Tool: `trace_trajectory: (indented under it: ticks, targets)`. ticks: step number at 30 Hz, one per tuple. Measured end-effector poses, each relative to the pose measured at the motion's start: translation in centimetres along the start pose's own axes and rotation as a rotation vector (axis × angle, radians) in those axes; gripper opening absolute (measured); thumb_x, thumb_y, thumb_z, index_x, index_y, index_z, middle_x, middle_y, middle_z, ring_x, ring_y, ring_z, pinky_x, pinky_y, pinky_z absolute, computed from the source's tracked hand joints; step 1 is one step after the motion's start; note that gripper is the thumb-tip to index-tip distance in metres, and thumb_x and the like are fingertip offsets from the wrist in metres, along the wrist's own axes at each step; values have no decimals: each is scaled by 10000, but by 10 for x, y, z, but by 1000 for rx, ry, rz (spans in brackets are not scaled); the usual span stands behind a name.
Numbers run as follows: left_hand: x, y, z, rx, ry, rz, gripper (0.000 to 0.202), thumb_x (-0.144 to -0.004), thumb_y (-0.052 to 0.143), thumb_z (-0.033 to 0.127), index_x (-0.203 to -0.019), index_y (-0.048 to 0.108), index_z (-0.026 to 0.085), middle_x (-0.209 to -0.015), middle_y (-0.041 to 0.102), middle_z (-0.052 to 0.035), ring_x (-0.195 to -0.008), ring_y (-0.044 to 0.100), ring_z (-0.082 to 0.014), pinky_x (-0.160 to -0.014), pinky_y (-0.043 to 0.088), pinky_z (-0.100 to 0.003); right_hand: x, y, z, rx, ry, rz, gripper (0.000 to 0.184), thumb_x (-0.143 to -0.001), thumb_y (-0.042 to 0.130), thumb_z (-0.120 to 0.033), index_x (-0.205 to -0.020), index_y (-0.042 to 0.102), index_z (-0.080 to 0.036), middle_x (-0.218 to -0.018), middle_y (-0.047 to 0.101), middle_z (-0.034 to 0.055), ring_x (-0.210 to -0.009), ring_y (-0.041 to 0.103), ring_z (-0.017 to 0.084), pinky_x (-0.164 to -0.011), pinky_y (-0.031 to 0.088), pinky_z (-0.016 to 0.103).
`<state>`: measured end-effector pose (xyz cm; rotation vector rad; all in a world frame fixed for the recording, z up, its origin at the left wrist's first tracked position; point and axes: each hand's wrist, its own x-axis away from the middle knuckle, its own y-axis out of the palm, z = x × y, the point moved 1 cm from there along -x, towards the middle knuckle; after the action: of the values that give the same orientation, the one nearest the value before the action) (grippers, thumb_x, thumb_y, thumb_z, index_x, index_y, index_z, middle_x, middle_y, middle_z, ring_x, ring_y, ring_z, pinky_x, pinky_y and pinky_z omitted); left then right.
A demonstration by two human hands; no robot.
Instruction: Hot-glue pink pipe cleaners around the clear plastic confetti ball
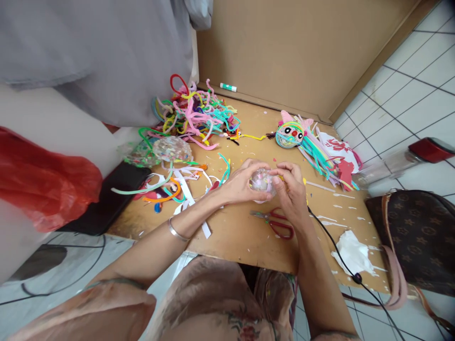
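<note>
A clear ball (pixel 262 183) with small coloured bits showing in it sits between my hands above the table. My left hand (pixel 239 183) is closed around its left side, thumb along the lower edge. The fingers of my right hand (pixel 290 189) are bent against its right side, with thumb and forefinger at the edge. A bit of yellow shows by the right fingers; what it belongs to is hidden. Below the ball, scissors with red handles (pixel 279 223) lie on the table. Beyond my right hand lies a decorated ball (pixel 290 133) with eyes, a red nose, pink ears and long coloured strands.
Many fuzzy pipe cleaners (pixel 195 111) are heaped at the back left, beside a clear bag of bits (pixel 172 149). A glue stick (pixel 228 87) lies at the back. On the right are a crumpled tissue (pixel 353 253), a black cable (pixel 332 239) and a brown handbag (pixel 414 237).
</note>
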<state>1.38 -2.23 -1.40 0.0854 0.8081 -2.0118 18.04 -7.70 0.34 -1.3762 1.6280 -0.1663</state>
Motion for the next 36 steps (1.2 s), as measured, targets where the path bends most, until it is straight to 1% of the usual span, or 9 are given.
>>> trace_trajectory:
  ticks: [5, 13, 18, 21, 23, 26, 28, 33, 36]
  targets:
    - [0, 2, -3, -2, 18, -21, 792, -559, 849, 404, -1250, 506, 229, -1271, 503, -113, -1215, 523, -288, -1055, 435, -474, 0, 0, -1, 8, 16, 2, 281, -970, 411, -393, -1015, 633, -228, -1117, 532, 82, -1141, 526, 222, -999, 429, 422]
    - [1, 3, 1, -44, 19, 38, 678, -607, 798, 334, -1221, 536, 219, -1233, 539, -100, -1164, 552, -270, -1031, 455, -446, 0, 0, -3, -42, 37, 53, 275, -968, 417, -365, -989, 648, -217, -1081, 558, 83, -1110, 551, 212, -980, 447, 406]
    - [1, 2, 0, -36, -7, 70, 673, -610, 797, 371, -1212, 548, 197, -1217, 560, -100, -1156, 551, -273, -1024, 456, -440, -1, -9, 11, 0, 108, 259, 201, -919, 513, -364, -873, 630, -207, -953, 619, 65, -964, 594, 197, -838, 494, 355]
    - [0, 2, -4, -30, -22, 100, 689, -599, 802, 383, -1214, 544, 209, -1220, 563, -93, -1124, 564, -263, -1003, 469, -436, 0, -17, 26, 232, 216, 373, 253, -902, 518, -408, -769, 593, -207, -826, 621, 63, -841, 597, 214, -774, 491, 373]
    - [-1, 1, -6, -16, -34, 120, 694, -599, 803, 381, -1218, 539, 207, -1230, 558, -94, -1112, 571, -255, -985, 479, -419, 2, -20, 34, 476, 334, 312, 302, -892, 522, -451, -753, 594, -193, -816, 632, 103, -812, 605, 251, -768, 482, 422]
    - [-2, -1, -7, -1, -67, 159, 679, -612, 798, 371, -1215, 541, 194, -1238, 555, -97, -1129, 565, -251, -976, 482, -394, 5, -17, 41, 739, 526, 72, 415, -841, 578, -548, -820, 638, -139, -865, 656, 199, -808, 640, 320, -740, 481, 473]
    - [-2, -3, -7, -3, -96, 180, 663, -611, 795, 358, -1204, 550, 191, -1225, 558, -92, -1130, 563, -251, -976, 479, -391, 6, -14, 42, 795, 598, -29, 499, -808, 606, -591, -907, 651, -105, -911, 663, 237, -822, 663, 343, -728, 492, 469]
    - [-3, -4, -7, 8, -128, 213, 640, -605, 786, 341, -1186, 562, 197, -1197, 568, -78, -1105, 567, -246, -959, 483, -387, 2, -10, 41, 852, 791, -122, 613, -798, 609, -581, -1102, 613, -49, -1063, 665, 264, -963, 674, 366, -788, 521, 445]
    - [-3, -3, -7, 11, -138, 217, 642, -608, 783, 342, -1188, 559, 181, -1201, 569, -89, -1129, 560, -251, -993, 464, -392, -1, -12, 42, 825, 898, -225, 567, -825, 560, -541, -1117, 628, -60, -1090, 677, 246, -1022, 671, 346, -836, 519, 413]
